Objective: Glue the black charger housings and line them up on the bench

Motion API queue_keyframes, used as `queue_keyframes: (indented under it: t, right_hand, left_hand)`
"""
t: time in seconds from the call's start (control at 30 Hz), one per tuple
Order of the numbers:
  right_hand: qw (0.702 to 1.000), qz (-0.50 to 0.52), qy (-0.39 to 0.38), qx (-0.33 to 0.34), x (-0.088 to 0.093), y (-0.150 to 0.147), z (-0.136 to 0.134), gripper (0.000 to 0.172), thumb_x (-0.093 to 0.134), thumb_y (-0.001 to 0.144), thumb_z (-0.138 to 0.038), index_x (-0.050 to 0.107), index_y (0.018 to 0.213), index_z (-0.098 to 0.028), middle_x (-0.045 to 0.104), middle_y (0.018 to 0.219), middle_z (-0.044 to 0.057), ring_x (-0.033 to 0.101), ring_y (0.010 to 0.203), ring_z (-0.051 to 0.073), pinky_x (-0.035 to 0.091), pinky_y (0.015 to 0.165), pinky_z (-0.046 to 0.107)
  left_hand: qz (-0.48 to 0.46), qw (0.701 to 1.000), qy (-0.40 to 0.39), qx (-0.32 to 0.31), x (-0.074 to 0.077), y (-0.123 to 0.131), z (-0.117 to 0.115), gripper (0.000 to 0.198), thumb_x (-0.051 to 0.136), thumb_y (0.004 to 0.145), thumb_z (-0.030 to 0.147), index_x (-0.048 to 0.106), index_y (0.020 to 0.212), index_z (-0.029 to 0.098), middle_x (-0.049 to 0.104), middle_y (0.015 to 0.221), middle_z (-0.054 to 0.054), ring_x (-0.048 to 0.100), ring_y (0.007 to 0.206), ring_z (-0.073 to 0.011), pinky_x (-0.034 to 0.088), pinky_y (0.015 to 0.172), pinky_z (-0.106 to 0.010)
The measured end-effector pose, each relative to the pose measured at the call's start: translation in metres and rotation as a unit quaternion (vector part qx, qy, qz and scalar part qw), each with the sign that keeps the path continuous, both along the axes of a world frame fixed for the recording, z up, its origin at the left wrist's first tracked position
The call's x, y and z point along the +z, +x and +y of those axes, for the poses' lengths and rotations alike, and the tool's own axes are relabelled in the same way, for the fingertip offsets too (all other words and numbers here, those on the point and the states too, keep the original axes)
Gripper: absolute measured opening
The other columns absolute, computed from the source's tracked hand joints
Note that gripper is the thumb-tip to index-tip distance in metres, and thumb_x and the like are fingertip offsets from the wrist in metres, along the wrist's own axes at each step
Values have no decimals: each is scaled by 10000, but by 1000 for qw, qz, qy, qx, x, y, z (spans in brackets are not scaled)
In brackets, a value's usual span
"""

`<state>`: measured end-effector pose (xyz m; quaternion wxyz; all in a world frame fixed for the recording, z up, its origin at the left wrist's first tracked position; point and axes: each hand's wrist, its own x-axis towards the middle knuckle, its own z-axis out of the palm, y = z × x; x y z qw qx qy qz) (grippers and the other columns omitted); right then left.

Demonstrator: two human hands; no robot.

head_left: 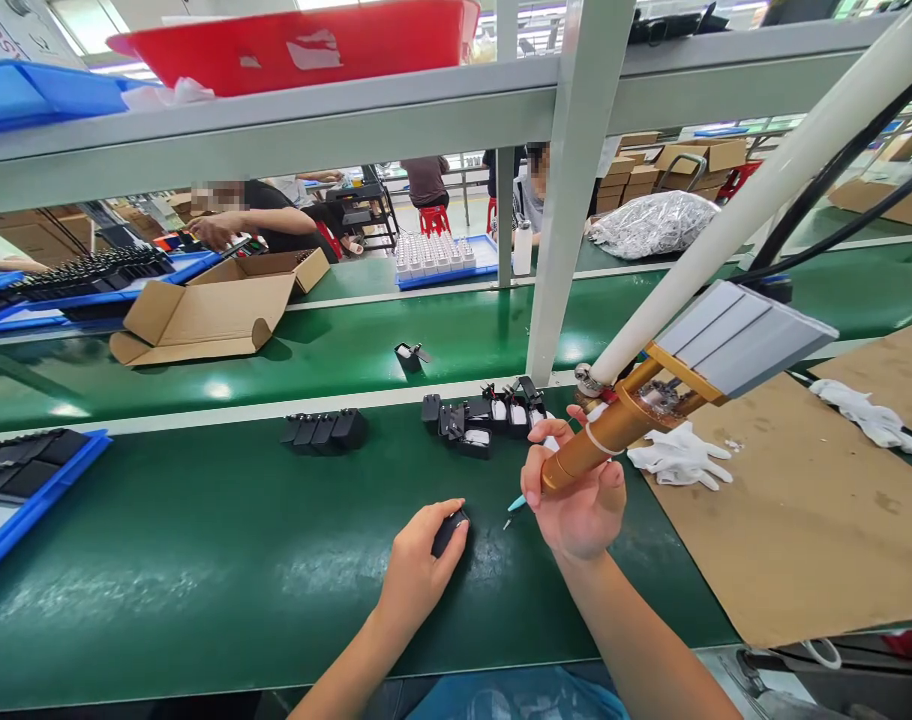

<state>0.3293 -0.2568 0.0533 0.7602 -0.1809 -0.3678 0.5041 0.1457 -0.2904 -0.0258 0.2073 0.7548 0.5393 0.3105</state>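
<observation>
Blue tray (51, 502), left edge, bearing black parts; on the green table (201, 570).

Black cases (325, 431), set in a close row, standing apart from the hands.

Left hand (418, 555): fingers closed narrowly about one small black case (450, 531), the piece in work, at the near middle of the table.

Black-and-white units (475, 412), a loose cluster beyond that case, white parts showing inside some.

Teal piece (517, 503) with a thin metal tip, just beyond the right fingers; in line with the gold tool, though whether it is part of it cannot be told for certain.

Right hand (582, 508): fingers curled round the lower end of the gold tool (598, 440), which slants up rightward to a grey finned block (748, 335).

White glove (685, 457), lying on cardboard (808, 530), right.

Step, as judged: steadying the case and readying the tool, the two apart. Next move would call for a firm left hold and careful alignment of tip to case.
</observation>
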Motion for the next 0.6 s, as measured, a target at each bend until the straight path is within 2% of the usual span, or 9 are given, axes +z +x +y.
queue_keyframes:
  t: [0.13,0.3,0.4,0.47,0.53,0.57,0.6]
  right_hand:
    - [1000,5,3,5,-1,0,-1,356,420,837,-580,527,972,-269,581,933,1,503,389,63,306,321,210]
    - [1000,-1,-6,0,-1,0,-1,360,409,835,-579,528,981,-272,574,931,4,492,383,63,297,319,220]
    - [1000,-15,-23,-7,-1,1,-1,399,394,829,-595,497,1067,-292,571,919,5,481,372,71,305,315,236]
    - [999,-21,-29,-9,-1,1,-1,415,387,828,-600,481,1099,-300,571,913,5,478,367,75,309,313,243]
    - [999,-17,-29,-12,-1,1,-1,407,388,829,-598,483,1090,-301,572,913,6,478,368,77,303,312,243]
    - [999,-13,-27,-12,-1,1,-1,390,391,832,-593,491,1068,-299,573,917,6,480,370,77,302,314,242]
    - [1000,-8,-24,-12,-1,1,0,369,394,835,-585,500,1034,-294,575,922,7,483,375,76,304,317,241]
  left_hand:
    - [51,998,7,-24,0,-2,1,248,435,947,292,580,1136,224,683,1087,-48,636,997,-177,511,864,-310]
    - [220,974,-19,-56,9,-5,3,424,527,893,406,497,1287,254,681,1048,-54,634,915,-233,520,704,-322]
    - [232,969,-50,-73,13,-5,5,396,497,906,370,502,1287,259,672,1016,-59,628,901,-242,505,675,-321]
    - [173,979,-77,-75,13,-6,7,363,502,897,362,530,1244,258,661,1036,-64,619,926,-247,494,721,-333]
    - [45,988,-136,-53,13,-7,9,349,541,870,394,547,1193,262,658,1000,-51,619,881,-226,487,726,-319]
    - [-50,981,-185,-31,13,-7,10,357,550,862,425,542,1179,263,654,947,-38,620,814,-205,488,682,-297]
    - [-159,958,-240,-6,15,-7,10,379,545,858,462,529,1177,260,644,886,-27,612,731,-181,479,611,-270]
